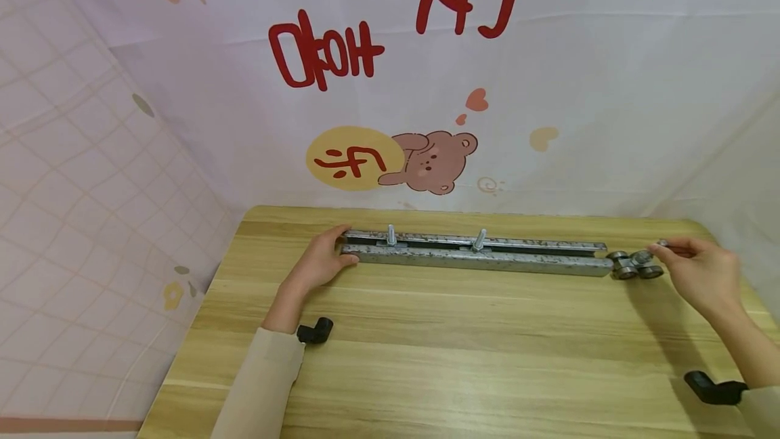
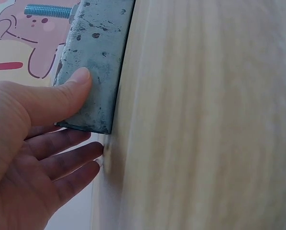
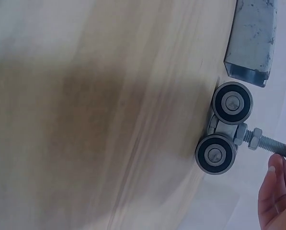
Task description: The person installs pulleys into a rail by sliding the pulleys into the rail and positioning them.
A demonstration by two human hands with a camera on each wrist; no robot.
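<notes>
A grey, spotted metal channel rail lies lengthwise along the back of the table, its slot facing up. At its left end my left hand grips it, thumb pressed on the front wall and fingers behind. Two threaded bolts stick up through the slot. Just off the right end stands a roller trolley with black-and-steel wheels. My right hand pinches the top of its threaded bolt. The near wheels sit close beside the rail's open end.
The wood-grain table reaches back to a white printed cloth with red lettering and a bear. A black angled piece shows at the left wrist, and a similar black piece at the right wrist.
</notes>
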